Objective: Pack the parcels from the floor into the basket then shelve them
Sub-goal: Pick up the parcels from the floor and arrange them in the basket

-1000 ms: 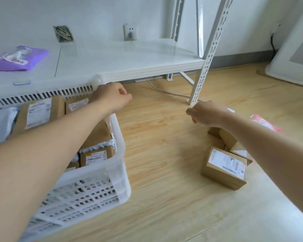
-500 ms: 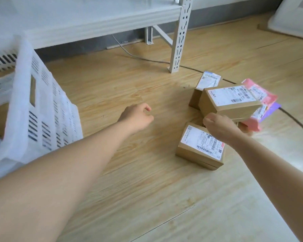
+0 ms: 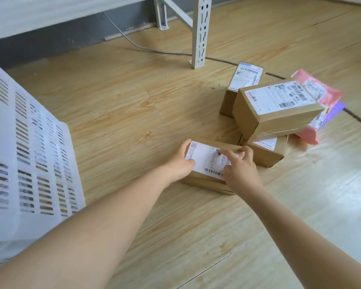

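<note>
Pickup step: left hand and right hand both clasp the nearest box on the floor, one at each end. Next move, I judge: lift it, swing to the basket left of the left hand; other parcels sit just beyond the right hand.

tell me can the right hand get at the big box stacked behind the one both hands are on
Probably yes: the right hand grips the near box, but the big box sits just beyond it, top and near face uncovered.

wood floor, grey cable, grey wall base
</note>
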A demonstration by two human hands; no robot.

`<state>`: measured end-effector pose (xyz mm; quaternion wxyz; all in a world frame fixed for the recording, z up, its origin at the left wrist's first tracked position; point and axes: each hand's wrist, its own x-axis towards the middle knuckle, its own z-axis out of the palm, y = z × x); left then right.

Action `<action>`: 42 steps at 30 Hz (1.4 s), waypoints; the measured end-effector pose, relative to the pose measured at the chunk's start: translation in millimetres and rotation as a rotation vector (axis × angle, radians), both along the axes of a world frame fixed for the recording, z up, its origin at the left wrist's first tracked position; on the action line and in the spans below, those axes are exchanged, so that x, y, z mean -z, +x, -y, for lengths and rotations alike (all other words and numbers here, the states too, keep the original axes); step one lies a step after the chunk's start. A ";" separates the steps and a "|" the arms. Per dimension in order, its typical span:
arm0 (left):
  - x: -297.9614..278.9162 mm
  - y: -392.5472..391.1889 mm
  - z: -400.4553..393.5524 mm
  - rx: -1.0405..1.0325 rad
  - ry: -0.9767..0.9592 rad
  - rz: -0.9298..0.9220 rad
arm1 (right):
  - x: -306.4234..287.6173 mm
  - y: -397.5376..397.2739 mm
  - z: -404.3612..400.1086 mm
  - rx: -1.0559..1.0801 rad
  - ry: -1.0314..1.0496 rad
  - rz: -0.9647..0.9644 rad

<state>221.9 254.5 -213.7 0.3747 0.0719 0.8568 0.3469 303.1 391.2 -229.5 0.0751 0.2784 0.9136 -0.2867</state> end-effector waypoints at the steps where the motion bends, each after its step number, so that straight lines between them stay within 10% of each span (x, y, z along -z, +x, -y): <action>1: 0.0 -3.0 4.3 -0.012 -0.008 -0.021 | 0.5 -0.2 1.5 -0.049 -0.030 -0.041; 6: 5.3 -19.5 28.6 0.013 -0.128 -0.079 | 6.2 5.4 -2.3 -0.151 -0.254 -0.198; 13: 7.7 -12.5 44.4 0.166 -0.193 -0.115 | 7.9 28.6 13.3 0.500 -0.699 0.087; 18: 6.8 5.0 56.6 0.463 -0.236 -0.064 | 8.7 31.6 53.3 0.665 -1.009 -0.050; 28: -18.9 10.0 98.0 0.192 0.019 0.023 | -17.1 19.4 98.8 0.374 -1.008 -0.141; 42: -195.6 -14.3 150.5 -0.157 0.345 -0.361 | -193.1 -35.8 134.1 0.133 -0.868 -0.549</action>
